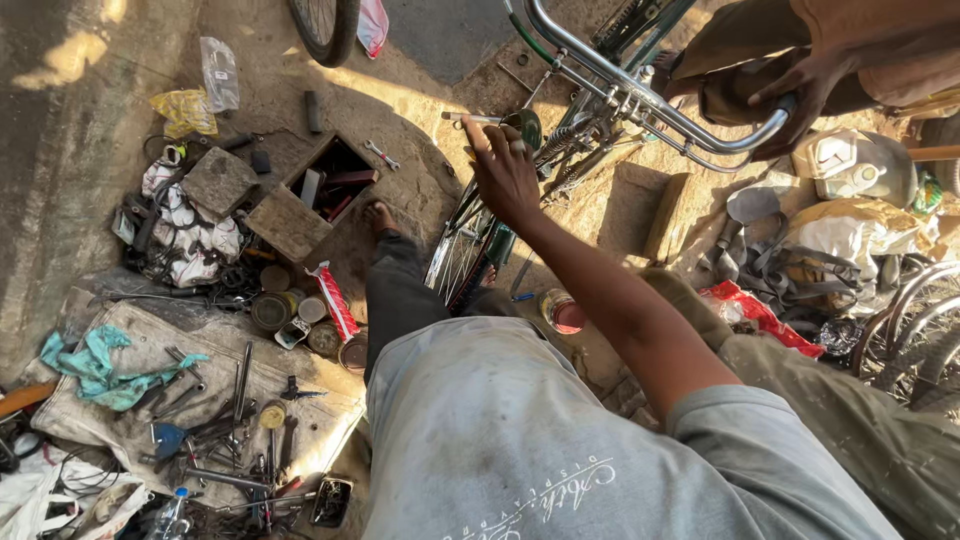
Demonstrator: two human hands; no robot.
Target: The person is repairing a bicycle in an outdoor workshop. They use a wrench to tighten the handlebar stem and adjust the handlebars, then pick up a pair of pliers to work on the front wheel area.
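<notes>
I see a thin pale stick pinched in my right hand, fingers closed on it, tip pointing left, just above the bike frame. Right arm reaches out from my grey shirt toward the bike's green part, which sits right beside the fingers. Left hand: not in view, can't tell its state.

Bike lies tilted across the top centre, chrome tubing curving to the right. Another person's hand grips the end of that chrome tube, top right; their other hand is close by on the frame. Bike wheel drops down w/ spokes showing, next to my bare foot on the dirt ground.

Small tin w/ pink-red stuff sits near my knee, btw leg and arm. Left of the foot: open wooden box w/ bits inside. Further left & down: cloth mat covered in wrenches and other tools, a teal rag on it, round tins just above.
</notes>
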